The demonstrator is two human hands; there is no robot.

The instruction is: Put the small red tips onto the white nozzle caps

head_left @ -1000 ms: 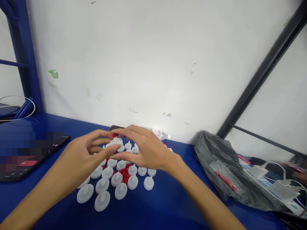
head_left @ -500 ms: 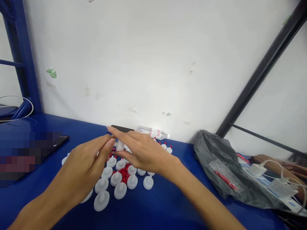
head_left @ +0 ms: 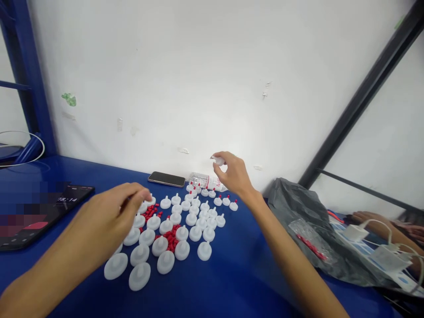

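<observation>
Aloft near tabletop rear edge: right hand pinching white cap above capped row; left hand loosely curled, empty, over cap cluster.

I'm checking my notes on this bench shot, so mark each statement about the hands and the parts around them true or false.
1. The right hand holds a small white part above the table. True.
2. The left hand holds the phone. False: the phone lies by the wall, untouched.
3. Red pieces lie among the white caps. True.
4. The water bottle stands upright. False: it lies on its side.
</observation>
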